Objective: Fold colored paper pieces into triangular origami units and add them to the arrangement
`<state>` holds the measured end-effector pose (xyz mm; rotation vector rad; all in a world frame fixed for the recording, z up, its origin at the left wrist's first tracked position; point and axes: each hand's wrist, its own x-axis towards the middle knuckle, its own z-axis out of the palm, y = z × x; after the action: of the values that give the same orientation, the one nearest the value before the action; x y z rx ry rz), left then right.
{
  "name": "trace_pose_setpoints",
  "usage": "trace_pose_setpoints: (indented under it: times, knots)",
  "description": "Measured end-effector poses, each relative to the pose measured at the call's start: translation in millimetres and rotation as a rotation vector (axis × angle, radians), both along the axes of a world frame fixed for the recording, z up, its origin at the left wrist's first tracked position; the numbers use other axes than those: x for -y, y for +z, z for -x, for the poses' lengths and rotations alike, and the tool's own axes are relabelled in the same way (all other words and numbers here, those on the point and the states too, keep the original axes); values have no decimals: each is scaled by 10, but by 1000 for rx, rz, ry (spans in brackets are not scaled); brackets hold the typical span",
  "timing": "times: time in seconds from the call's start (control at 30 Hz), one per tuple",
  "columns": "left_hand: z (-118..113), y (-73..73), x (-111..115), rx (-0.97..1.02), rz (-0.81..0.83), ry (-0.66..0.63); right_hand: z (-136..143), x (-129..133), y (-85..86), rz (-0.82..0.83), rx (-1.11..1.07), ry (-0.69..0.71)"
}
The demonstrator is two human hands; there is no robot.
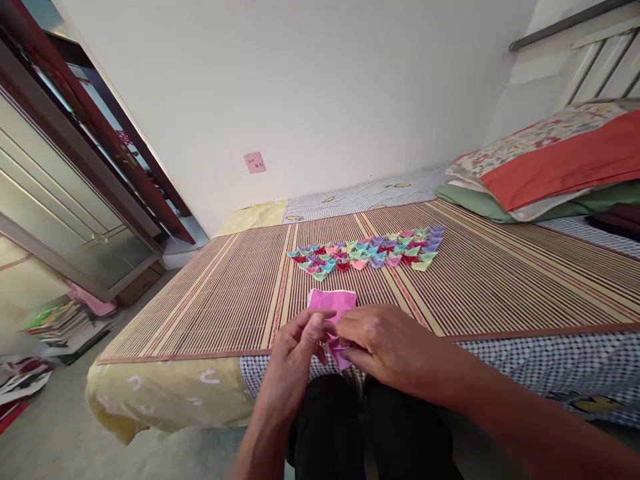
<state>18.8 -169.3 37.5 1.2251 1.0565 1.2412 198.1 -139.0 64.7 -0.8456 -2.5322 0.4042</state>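
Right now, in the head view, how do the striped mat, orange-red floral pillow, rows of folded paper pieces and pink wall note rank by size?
Largest to smallest, as they look:
1. striped mat
2. orange-red floral pillow
3. rows of folded paper pieces
4. pink wall note

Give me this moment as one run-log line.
right hand: gripping pink paper | left hand: at same paper | folded paper pieces: rows on striped mat

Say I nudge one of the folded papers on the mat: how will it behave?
The folded papers look thin, so each is probably light and quick to slide. Their raised, pointed corners may bend under a firm grip. They sit close together in rows on the mat, so pushing one could shift others.
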Motion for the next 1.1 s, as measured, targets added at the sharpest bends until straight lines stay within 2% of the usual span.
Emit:
trace_pose_setpoints:
  times: [0.03, 0.1, 0.17, 0.3, 0.47, 0.6, 0.73, 0.93, 1.1]
  knots:
    - [-34, -53, 25, 154, 59, 16, 8, 14, -21, 3, -29, -7]
    - [-126, -154, 80, 457, 200, -61, 35, 42, -73, 38, -84, -2]
    - [-227, -230, 125, 658, 287, -89, 72, 69, -142, 77, -110, -5]
    - [-368, -306, 146, 863, 387, 95, 140, 123, -331, 66, -64, -80]
    - [-437, -340, 97, 971, 522, 261, 181, 191, -553, -43, -96, -82]
    - [-463, -363, 92, 971, 569, 203, 170, 193, -601, -91, -77, -87]
    - [-506, -365, 109, 967, 536, 160, 143, 159, -562, -71, -5, -105]
    - [-556, -362, 63, 998, 520, 120, 146, 150, -496, -36, -15, -213]
    - [-598, -420, 25, 1012, 513, 112, 159, 150, -503, 6, -2, -214]
